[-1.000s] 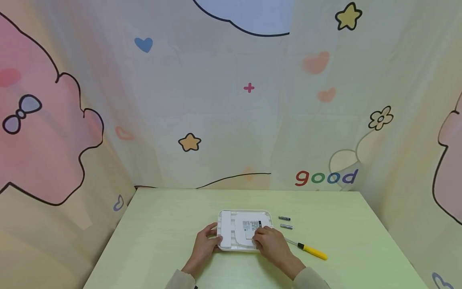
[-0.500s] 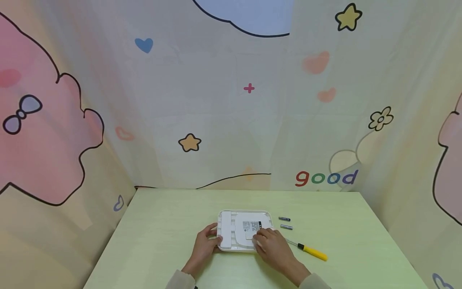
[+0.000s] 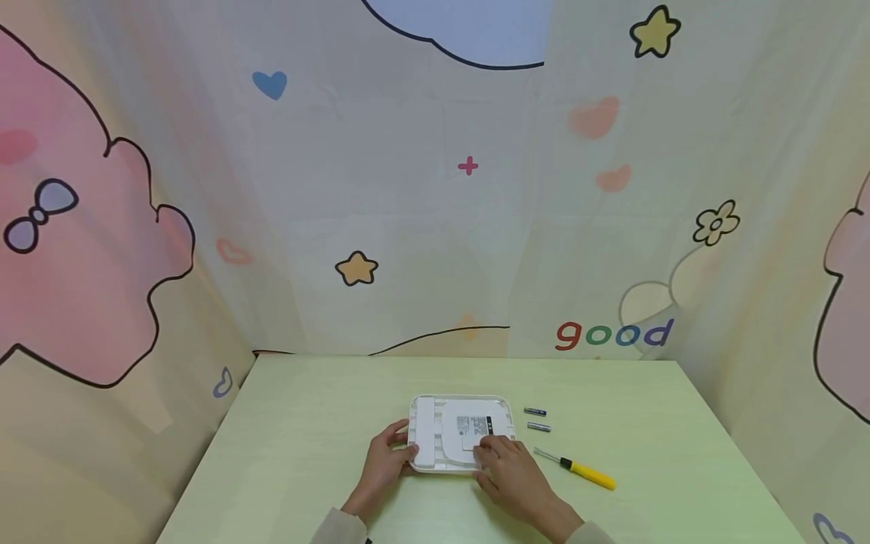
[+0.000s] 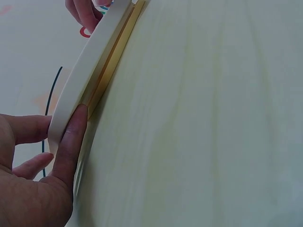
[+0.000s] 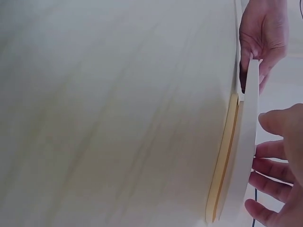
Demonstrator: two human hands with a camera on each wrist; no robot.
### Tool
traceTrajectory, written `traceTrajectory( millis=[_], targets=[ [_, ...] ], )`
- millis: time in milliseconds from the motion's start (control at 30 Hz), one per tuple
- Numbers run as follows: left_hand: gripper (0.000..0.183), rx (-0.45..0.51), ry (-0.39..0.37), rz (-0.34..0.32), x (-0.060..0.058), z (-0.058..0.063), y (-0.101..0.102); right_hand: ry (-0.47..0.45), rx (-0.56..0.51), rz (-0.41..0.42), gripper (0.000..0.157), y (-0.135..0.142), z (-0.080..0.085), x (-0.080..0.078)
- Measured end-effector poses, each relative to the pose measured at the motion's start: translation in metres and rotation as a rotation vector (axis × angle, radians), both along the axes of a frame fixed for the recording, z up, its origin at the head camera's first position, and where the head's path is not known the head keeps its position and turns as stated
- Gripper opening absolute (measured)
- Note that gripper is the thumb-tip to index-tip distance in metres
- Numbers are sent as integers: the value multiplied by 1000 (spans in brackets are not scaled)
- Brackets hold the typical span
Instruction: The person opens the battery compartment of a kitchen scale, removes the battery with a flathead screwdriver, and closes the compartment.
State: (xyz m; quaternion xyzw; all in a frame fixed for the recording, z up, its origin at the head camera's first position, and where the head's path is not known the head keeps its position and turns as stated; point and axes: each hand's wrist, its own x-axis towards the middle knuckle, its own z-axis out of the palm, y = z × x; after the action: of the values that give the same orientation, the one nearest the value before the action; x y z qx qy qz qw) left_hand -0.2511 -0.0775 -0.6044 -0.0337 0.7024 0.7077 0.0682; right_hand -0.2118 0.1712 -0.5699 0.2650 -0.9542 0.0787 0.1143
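A white, flat, rounded-corner device [image 3: 426, 431] lies on the table with a printed label on its upward side. My left hand [image 3: 384, 462] grips its left edge, thumb over the rim and other fingers along the side. In the left wrist view a yellowish layer [image 4: 111, 66] shows beneath the white rim. My right hand [image 3: 515, 472] rests its fingertips on the device near the label's lower corner, by a small square panel outline, partly hiding the lower right part. In the right wrist view its fingers [image 5: 272, 169] reach the white face loosely spread, with the thumb apart.
Two small cylindrical batteries, a darker one [image 3: 535, 412] and a silvery one [image 3: 539, 427], lie right of the device. A screwdriver with a yellow handle [image 3: 593, 475] lies beside the right hand, its shaft pointing toward the device. Printed cloth walls [image 3: 408, 189] surround the pale table [image 3: 306, 423].
My right hand has shifted slightly toward the near edge, its thumb coming away from the other fingers, and the screwdriver's tip shows more. My left hand and the device have stayed put.
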Motion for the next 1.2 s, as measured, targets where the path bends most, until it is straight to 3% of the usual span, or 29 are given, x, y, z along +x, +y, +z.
traceTrajectory(
  millis=[467,733,900,1200],
  targets=[
    [61,-16,-10,5,0,-3,1,8,-5,-1,32,-1,-1,1],
    [61,-20,-9,9,0,-4,1,-47,-40,-6,31,0,-2,-2],
    [61,-21,-23,6,0,-2,2,-42,-93,-49,33,4,1,-4],
    [59,-83,19,28,-4,7,0,-79,-207,-180,41,14,12,-13]
  ],
)
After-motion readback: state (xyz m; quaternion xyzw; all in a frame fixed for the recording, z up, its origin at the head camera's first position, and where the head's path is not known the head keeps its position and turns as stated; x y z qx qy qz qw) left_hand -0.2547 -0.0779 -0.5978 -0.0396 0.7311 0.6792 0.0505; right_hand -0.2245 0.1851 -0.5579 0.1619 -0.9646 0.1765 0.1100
